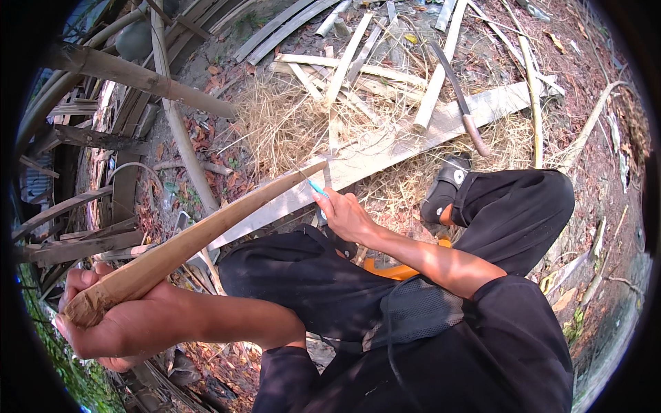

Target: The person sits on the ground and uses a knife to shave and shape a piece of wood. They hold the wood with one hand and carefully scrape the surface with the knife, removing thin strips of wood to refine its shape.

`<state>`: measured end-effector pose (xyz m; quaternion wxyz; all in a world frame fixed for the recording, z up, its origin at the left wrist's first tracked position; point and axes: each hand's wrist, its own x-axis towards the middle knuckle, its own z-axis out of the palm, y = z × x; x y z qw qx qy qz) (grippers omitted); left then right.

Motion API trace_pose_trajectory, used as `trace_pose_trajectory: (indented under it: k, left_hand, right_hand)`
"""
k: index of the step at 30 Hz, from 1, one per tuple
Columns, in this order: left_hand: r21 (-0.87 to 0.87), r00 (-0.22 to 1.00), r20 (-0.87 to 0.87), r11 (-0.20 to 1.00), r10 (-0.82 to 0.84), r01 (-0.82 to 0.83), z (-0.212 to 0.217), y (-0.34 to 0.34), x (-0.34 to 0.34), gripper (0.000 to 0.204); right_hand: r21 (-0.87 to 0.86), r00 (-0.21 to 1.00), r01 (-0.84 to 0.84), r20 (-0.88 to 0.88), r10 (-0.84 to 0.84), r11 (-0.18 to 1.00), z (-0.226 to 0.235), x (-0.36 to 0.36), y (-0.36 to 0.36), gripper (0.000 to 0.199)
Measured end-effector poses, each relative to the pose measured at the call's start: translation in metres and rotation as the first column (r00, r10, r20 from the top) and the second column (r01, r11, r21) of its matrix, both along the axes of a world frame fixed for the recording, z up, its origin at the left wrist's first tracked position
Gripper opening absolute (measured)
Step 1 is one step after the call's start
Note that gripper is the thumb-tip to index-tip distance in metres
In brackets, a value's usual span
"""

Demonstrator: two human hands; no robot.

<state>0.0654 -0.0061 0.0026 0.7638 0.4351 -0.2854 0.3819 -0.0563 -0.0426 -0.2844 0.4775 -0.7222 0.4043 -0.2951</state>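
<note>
My left hand (124, 320) is closed round the thick, rough-cut end of a long tapered piece of wood (206, 234). The wood slants up and to the right, away from me, and narrows toward its far tip. Between the fingers of my right hand (348, 217) is a slim light-blue pen-like tool (317, 188), its thin end close to the wood's tip. Whether it touches the wood I cannot tell. Under the tip lies a long pale plank (385, 153) on the ground.
A curved long-bladed knife with a brown handle (475, 135) rests across the plank. Wood shavings (279, 124) and cut strips (348, 58) lie beyond. Bamboo poles (148, 82) stand at the left. An orange object (392, 270) shows between my legs, and a yellow-handled tool (551, 282) lies at the right.
</note>
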Motion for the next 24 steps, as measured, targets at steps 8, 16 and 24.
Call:
trace_pose_trajectory:
  k: [8,16,24]
  left_hand:
    - [0.036,1.0,0.02,0.999,0.014,-0.015,-0.003,0.008,0.011,0.028]
    - [-0.008,1.0,0.0,1.0,0.002,-0.002,0.001,-0.002,0.0,0.029]
    - [-0.017,1.0,0.027,1.0,0.01,-0.01,0.001,0.001,0.013,0.028]
  right_hand:
    - [0.087,0.999,0.008,-0.036,-0.005,0.996,-0.031,-0.004,-0.011,0.034]
    - [-0.306,0.977,-0.095,-0.211,0.03,0.947,-0.108,-0.007,-0.028,0.029]
    - [-0.078,0.988,-0.059,-0.15,0.047,0.995,-0.087,0.019,-0.022,0.032]
